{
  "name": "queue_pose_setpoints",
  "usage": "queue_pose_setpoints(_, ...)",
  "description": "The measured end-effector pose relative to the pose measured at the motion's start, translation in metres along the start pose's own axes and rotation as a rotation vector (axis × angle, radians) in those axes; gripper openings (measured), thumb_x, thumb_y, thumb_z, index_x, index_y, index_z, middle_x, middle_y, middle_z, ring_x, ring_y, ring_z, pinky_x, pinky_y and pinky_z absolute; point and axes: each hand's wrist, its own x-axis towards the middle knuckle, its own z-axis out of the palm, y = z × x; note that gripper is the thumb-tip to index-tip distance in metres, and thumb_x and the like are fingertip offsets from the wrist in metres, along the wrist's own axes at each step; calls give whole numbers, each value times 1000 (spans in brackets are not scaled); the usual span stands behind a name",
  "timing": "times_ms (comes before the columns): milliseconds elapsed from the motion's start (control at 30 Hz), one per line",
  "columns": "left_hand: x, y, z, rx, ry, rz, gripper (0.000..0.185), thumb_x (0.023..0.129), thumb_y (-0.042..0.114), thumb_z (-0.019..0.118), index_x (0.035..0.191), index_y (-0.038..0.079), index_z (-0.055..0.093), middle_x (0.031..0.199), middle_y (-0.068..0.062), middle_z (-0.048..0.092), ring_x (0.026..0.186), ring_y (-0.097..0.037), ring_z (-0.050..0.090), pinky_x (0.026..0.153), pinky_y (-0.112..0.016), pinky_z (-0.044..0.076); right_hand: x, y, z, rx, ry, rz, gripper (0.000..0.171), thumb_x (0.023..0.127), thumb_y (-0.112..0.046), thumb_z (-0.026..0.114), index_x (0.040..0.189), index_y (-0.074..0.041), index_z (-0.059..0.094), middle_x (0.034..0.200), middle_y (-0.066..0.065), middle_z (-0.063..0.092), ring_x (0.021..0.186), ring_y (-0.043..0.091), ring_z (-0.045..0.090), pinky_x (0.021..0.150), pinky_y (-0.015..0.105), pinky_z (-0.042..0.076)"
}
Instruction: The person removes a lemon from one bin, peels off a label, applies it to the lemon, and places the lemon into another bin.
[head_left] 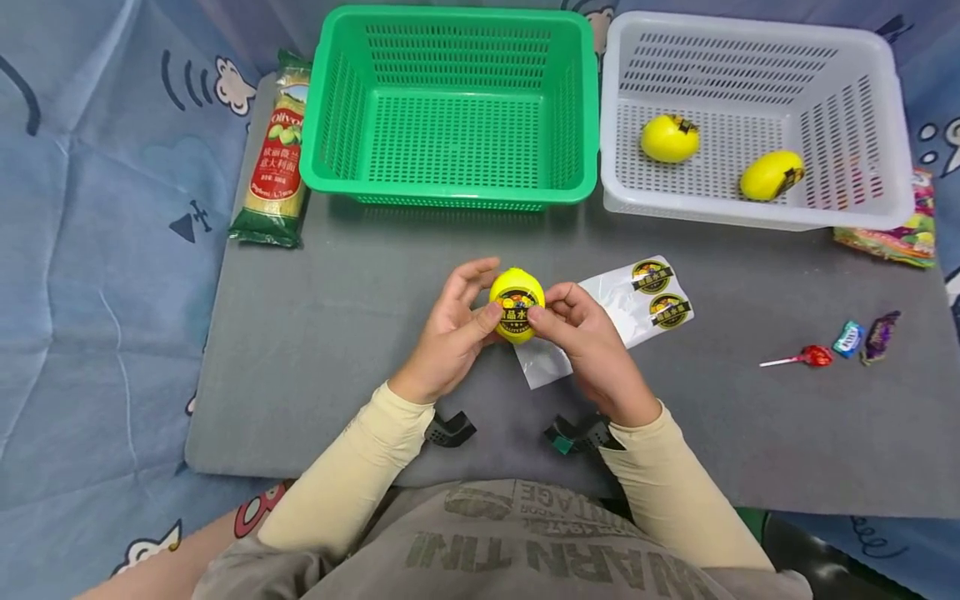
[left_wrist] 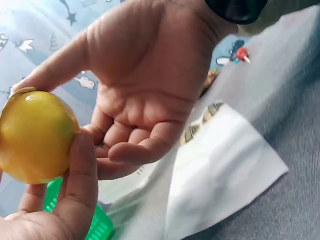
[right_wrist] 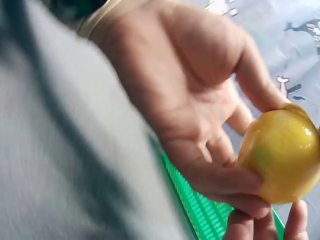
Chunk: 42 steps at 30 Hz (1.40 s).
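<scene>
A yellow lemon is held between both hands above the table, with a round black fruit sticker on its upper face. My left hand grips the lemon's left side, its thumb at the sticker's edge. From the other side my right hand pinches it, thumb on the sticker's right edge. The left wrist view shows the lemon with the right hand's palm facing the camera. A white sticker sheet lies partly beneath the right hand; two round stickers show on it.
A green basket stands at the back beside a white basket holding two stickered lemons. A spaghetti pack lies at left. At right are a lollipop, two wrapped candies and a colourful bag.
</scene>
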Motion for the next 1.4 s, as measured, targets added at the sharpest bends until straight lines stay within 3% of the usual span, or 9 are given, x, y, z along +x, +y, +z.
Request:
queue_pose_setpoints(67,-1,2,0,-4,0,-10,70,100,30,73,155,4,36,143,-13,46,109,-18,64,87,-31,56,-1,-1,-4,14,-35,8,16,103,-8,65,113,-7,54,110,5,69,102,17,65,94,34,50)
queue_pose_setpoints(200,-3,4,1,40,73,-48,55,106,2,61,155,1,35,140,-10,48,105,-17,67,85,-30,57,0,-4,-6,-85,-57,-15,27,106,-9,64,130,-3,53,125,8,69,115,21,63,98,35,48)
queue_pose_setpoints(433,-2,4,2,76,191,-117,58,108,-5,53,160,-1,27,150,-14,45,101,-15,70,85,-33,58,0,-6,9,-464,-6,-355,47,111,-10,55,157,-9,47,161,11,47,141,31,51,111,52,43)
queue_pose_setpoints(600,-4,6,9,-50,154,-93,56,109,3,54,159,7,31,145,-12,47,104,-18,68,86,-34,58,7,-1,17,-657,-115,-583,40,116,-26,44,151,-8,53,158,16,44,144,31,44,114,51,40)
queue_pose_setpoints(733,-5,9,19,-128,99,-60,69,99,25,73,156,14,36,141,-10,49,100,-19,68,83,-34,59,11,-2,15,-704,-79,-745,46,115,-35,40,147,-2,50,146,21,50,130,33,51,106,47,42)
queue_pose_setpoints(933,-7,14,27,-111,87,-80,53,107,7,63,154,13,39,138,-9,51,94,-17,67,81,-29,57,7,-8,8,-788,-14,-743,67,96,-28,54,153,4,43,146,24,52,127,37,51,104,50,43)
queue_pose_setpoints(1000,-7,16,29,-63,93,-89,50,108,-2,52,153,13,39,141,-10,50,93,-14,66,81,-27,56,6,-7,7,-807,-24,-726,74,93,-27,58,156,6,38,149,25,50,131,39,49,108,52,41)
queue_pose_setpoints(1167,-5,16,30,162,47,-72,39,111,8,46,150,3,43,151,-10,45,91,-11,58,80,-24,49,7,-3,8,-825,-46,-702,90,93,-22,67,165,5,20,152,30,43,136,41,44,113,54,36)
queue_pose_setpoints(1400,0,11,25,530,-77,90,36,114,6,40,148,-4,42,157,-19,39,143,-24,39,114,-34,36,12,4,9,-824,-116,-782,105,92,-9,66,168,-3,-6,154,33,37,142,43,38,117,54,32)
